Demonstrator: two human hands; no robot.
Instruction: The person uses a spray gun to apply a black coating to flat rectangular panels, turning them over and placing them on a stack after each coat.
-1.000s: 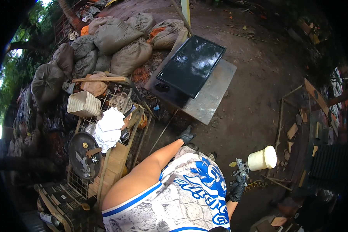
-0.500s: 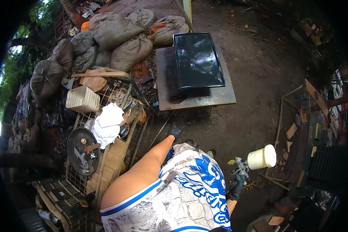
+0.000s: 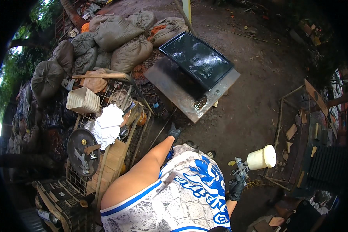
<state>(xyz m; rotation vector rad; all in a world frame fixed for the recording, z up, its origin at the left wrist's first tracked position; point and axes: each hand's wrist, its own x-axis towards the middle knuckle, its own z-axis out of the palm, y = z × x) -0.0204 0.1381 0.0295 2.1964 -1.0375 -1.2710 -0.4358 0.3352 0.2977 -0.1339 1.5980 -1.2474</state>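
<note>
- The black-gloved right hand [image 3: 236,190] is wrapped round a spray gun [image 3: 241,169], whose white cup [image 3: 261,158] sits on its two-o'clock side; a yellow coiled hose [image 3: 255,183] lies near that hand at about two o'clock.
- The gloved left hand [image 3: 174,132] looks loosely open, thumb and fingers apart, with no object visible in it.
- A wire-mesh rack [image 3: 104,168] flanks the left arm, bounding its room from eight round to ten o'clock.
- A flat brown board [image 3: 164,79] points its closest corner toward the person, at two o'clock from the left hand, near but apart.
- Above the board sits a glossy dark panel [image 3: 197,58], between twelve and one o'clock from the left hand, which is nearer, and between eleven and twelve from the right. Its long axis runs from ten to four; its four-o'clock end reaches close to the board's edge. What props it is hidden.
- Brown soil [image 3: 268,83] stretches from the panel's two round to four o'clock.
- Full sacks [image 3: 131,57] crowd its nine-to-ten-o'clock side; a pale post [image 3: 186,12] stands beyond, towards eleven.
</note>
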